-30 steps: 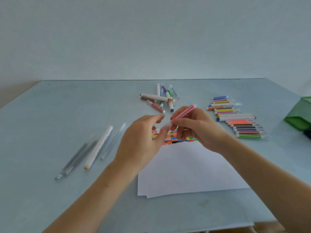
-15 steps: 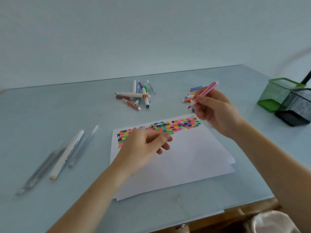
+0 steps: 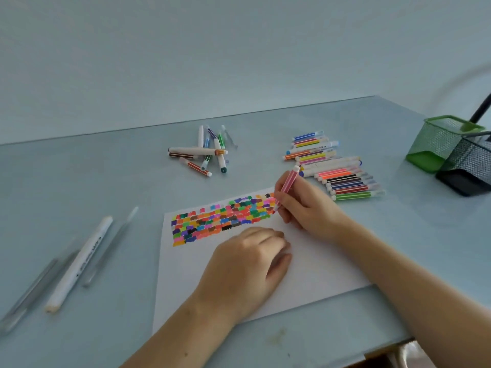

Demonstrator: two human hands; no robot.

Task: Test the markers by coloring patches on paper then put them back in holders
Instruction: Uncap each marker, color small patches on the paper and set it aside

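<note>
Gripping a pink marker (image 3: 287, 186) tip-down on paper (image 3: 305, 277), right hand (image 3: 305, 208), left hand (image 3: 249, 264) resting curled, maybe holding something

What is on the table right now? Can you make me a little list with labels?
right hand: holds the pink marker, tip down at the right end of the patches
left hand: rests on the paper, fingers curled under
patches: many colours, in rows along the paper's far edge
pile: loose markers, crossed over each other, behind the paper
row: markers lying side by side, right of the paper
holders: one green, one black, at the far right
white marker: left of the paper, beside grey pens
</note>
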